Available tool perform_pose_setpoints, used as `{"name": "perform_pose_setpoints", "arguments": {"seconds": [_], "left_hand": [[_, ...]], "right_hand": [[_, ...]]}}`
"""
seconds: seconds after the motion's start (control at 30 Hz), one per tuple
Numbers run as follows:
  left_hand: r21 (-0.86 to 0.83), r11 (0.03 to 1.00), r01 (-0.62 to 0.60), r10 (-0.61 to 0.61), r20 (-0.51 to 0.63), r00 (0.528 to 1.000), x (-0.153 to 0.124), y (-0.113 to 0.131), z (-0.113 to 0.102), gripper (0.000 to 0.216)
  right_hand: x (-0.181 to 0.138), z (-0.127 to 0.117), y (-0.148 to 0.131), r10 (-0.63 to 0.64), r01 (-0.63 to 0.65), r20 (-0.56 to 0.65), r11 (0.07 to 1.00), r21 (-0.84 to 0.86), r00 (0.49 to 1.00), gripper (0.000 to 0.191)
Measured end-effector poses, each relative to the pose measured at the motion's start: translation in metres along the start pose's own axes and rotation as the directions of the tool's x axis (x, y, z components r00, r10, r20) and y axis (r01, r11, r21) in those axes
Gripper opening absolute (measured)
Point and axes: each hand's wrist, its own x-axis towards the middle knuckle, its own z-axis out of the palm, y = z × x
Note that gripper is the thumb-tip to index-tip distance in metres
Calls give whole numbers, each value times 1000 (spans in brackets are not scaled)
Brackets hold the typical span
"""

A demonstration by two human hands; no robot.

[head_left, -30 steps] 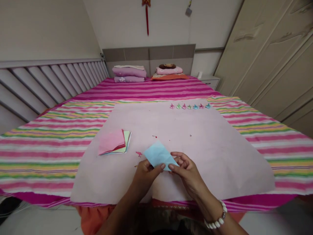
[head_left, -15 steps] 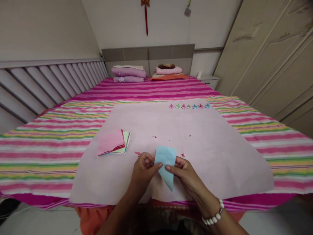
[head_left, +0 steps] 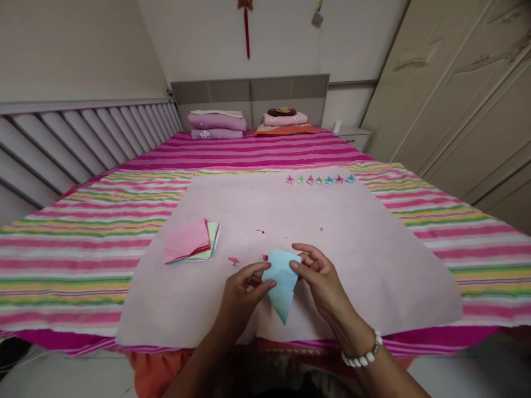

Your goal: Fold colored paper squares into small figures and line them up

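Back of blue paper [head_left: 282, 284] hidden; its creases too faint to read. Left hand's [head_left: 241, 292] lower fingers mostly tucked out of sight; some of right hand's [head_left: 319, 276] fingertips behind paper. Red scrap [head_left: 265, 258] partly covered. Lower sheets of stack [head_left: 187, 242] largely buried. Folds of far paper figures [head_left: 311, 180] too small to tell. Wall hanging [head_left: 246, 33], wardrobe [head_left: 443, 105], rail [head_left: 83, 138] cut off by edges; both forearms [head_left: 207, 348] too.

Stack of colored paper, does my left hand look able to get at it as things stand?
Probably yes: nothing tall stands between the left hand and the stack of colored paper, though that hand is at the edge of the blue sheet and would have to leave it.
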Motion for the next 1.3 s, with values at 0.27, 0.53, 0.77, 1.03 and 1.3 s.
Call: {"name": "perform_pose_setpoints", "arguments": {"seconds": [0.27,0.53,0.77,1.03,1.3], "left_hand": [[101,988,-113,113,5,994,11,-6,-7,13],[140,967,-212,204,72,976,18,-7,-10,7],[1,991,-132,130,129,983,17,-4,-6,15],[-83,987,139,-135,52,990,16,-3,-1,31],[-111,980,163,-173,-89,981,13,-10,5,37]], "right_hand": [[7,-10,-9,-16,51,149,972,-231,989,24],[12,-6,-19,-279,446,378,750,-489,883,32],[14,0,-18,24,176,370,849,-498,929,16],[20,-2,-12,27,-3,124,982,-191,992,18],[-1,9,11,200,-212,257,977,21,946,35]]}}
